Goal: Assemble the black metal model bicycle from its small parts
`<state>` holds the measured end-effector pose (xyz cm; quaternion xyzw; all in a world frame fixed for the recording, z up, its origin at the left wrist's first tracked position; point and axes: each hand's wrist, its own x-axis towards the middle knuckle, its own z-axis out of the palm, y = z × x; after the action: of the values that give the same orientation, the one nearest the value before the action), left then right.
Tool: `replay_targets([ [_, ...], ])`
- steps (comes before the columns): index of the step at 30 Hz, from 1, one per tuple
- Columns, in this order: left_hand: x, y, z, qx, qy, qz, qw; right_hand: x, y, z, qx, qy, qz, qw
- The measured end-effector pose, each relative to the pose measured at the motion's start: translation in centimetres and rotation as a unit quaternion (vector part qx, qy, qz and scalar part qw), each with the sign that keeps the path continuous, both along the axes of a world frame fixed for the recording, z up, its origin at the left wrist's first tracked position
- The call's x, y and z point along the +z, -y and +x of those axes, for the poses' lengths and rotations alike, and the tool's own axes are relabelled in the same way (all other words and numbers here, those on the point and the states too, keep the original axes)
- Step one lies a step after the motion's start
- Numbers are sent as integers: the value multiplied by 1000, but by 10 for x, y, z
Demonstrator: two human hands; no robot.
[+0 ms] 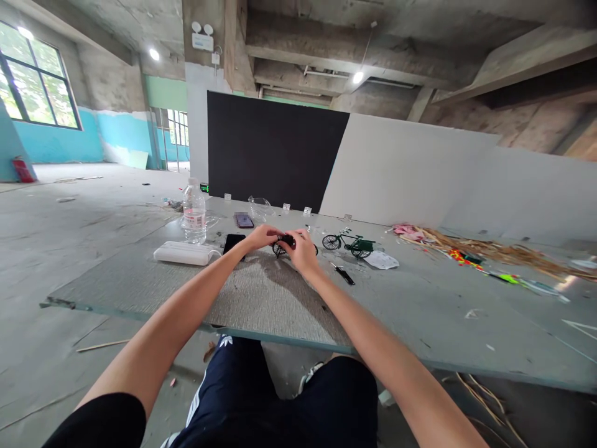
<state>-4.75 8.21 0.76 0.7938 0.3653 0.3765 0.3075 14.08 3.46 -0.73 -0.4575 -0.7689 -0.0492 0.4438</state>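
Observation:
Above the mat, my left hand [262,237] and my right hand [303,250] meet at a small dark model bicycle [278,250]. The fingers of both hands are closed on its upper part. A spoked wheel shows below them; most of the rest is hidden behind my right hand. To the right, a dark green model tricycle [354,244] with a box at its rear stands upright on the table. A small screwdriver [344,274] with a black handle lies near my right hand. Beside my left hand is a black phone [233,244], lying flat.
A grey textured mat [186,298] covers the table's near left part. On the left are a clear water bottle [194,214] and a white power bank-like block [183,253]. Another phone [243,220] lies farther back. Crumpled plastic [383,259] and straw-like strips [494,249] lie right.

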Motion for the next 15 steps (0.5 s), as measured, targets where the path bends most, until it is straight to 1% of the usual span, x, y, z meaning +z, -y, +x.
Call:
replay_targets([
  [4, 4, 3, 2, 22, -13, 29, 999, -2, 1, -2, -15, 25, 16, 999],
  [8, 3, 2, 2, 18, -40, 67, 997, -4, 2, -3, -17, 37, 30, 999],
  [12, 2, 1, 2, 23, -29, 58, 998, -7, 2, -3, -11, 39, 36, 999],
  [15, 0, 0, 2, 14, -17, 41, 999, -9, 2, -4, -10, 23, 35, 999],
])
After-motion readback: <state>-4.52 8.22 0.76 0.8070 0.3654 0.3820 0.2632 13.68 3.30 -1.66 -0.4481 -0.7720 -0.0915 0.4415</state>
